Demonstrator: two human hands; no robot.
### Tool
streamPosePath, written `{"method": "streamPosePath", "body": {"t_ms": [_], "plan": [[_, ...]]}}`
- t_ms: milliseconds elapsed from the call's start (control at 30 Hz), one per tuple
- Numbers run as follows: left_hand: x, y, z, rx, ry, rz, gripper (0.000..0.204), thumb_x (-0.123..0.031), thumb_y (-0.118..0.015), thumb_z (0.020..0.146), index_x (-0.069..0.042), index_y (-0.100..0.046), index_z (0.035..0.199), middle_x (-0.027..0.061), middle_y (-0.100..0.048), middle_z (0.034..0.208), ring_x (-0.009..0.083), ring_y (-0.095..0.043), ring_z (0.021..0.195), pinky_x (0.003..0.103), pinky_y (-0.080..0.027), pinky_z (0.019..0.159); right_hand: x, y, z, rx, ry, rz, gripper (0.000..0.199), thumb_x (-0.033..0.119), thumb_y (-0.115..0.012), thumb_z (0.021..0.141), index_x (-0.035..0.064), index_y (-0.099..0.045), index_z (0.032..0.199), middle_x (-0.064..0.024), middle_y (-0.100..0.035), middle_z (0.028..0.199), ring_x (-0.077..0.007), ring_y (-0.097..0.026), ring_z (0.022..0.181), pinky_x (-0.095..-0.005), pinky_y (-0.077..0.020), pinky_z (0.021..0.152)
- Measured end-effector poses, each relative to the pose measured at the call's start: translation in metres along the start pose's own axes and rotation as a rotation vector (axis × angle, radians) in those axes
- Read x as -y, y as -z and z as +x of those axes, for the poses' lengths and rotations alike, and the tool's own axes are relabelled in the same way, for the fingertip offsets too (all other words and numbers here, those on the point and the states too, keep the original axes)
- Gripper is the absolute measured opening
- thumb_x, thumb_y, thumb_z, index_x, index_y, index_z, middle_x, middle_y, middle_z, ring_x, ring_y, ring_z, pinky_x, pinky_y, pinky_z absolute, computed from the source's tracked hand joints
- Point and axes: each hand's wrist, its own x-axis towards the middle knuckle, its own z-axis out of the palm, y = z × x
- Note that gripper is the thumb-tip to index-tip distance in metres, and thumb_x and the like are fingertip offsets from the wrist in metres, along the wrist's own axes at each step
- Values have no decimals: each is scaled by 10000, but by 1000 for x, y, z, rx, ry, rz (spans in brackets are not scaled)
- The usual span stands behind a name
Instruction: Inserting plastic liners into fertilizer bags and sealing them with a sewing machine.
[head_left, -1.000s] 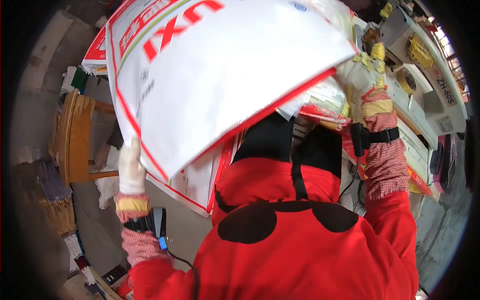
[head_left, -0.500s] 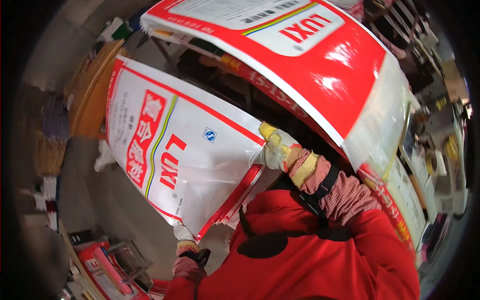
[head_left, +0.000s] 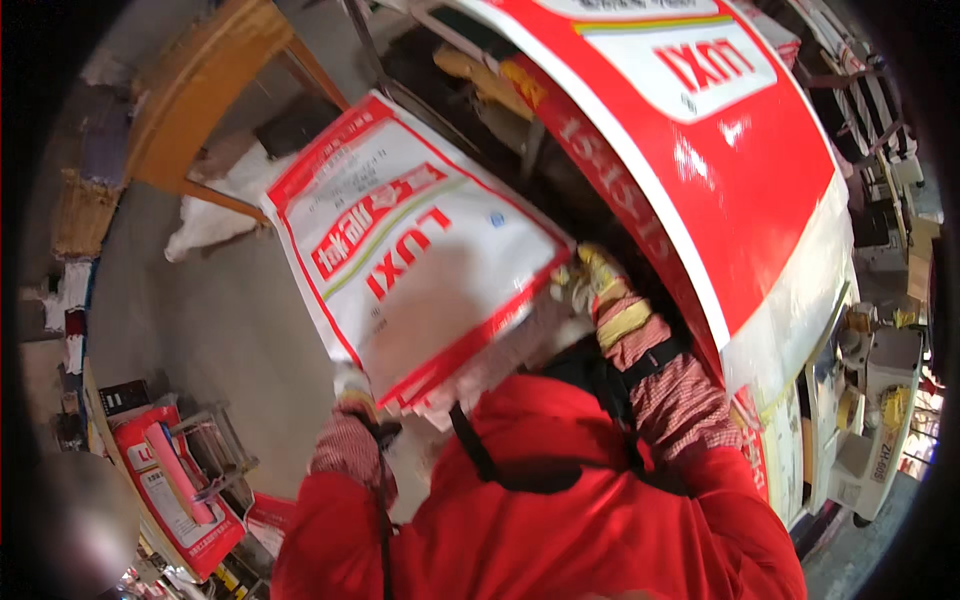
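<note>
Between my two gloved hands is a stack of white and red printed plastic sacks (head_left: 430, 290), its layered red and white edges toward my body. My right hand (head_left: 592, 280), in a worn white and yellow glove, grips the stack's right corner. At its near left corner my left hand (head_left: 352, 385), in a white glove, is closed on the edge; its fingers are partly hidden and blurred. To the right of my right hand lies a table piled with large red and white sacks (head_left: 690, 180), whose far end runs out of view.
A wooden bench (head_left: 215, 90) stands at the far left, with a white crumpled sack (head_left: 225, 205) on the floor by it. At lower left is a stand holding a red sack and a pink roll (head_left: 178, 470). A machine (head_left: 880, 420) stands at the right.
The stack in my hands has swung toward the far right and lies flatter. The view has shifted, and both hands keep hold of its corners.
</note>
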Motion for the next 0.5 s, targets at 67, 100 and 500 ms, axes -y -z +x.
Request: {"method": "streamPosePath", "body": {"t_ms": [67,100,500], "plan": [[-2,3,15,117,40,-41,308,-295,-506,806,-25,-637,876,205,-616,898,358,-598,815,454,-478,709,7,43,-1,270,79,3,247,300,-571,820,113,-511,970,-121,-568,892,-323,-564,773,-523,-445,682],[23,-21,19,100,267,-95,345,-347,-591,737,-12,-648,793,212,-624,836,392,-594,800,466,-481,717,-4,17,-49,336,89,26,275,280,-560,834,74,-503,1007,-142,-575,921,-319,-580,830,-475,-471,702],[-343,257,-71,-583,-1166,-758,267,-168,-630,722,-23,-606,945,122,-571,1005,273,-547,928,359,-433,827,53,81,-291,512,401,-409,449,210,-556,841,-111,-457,1138,-219,-598,960,-281,-601,868,-373,-490,783]]}}
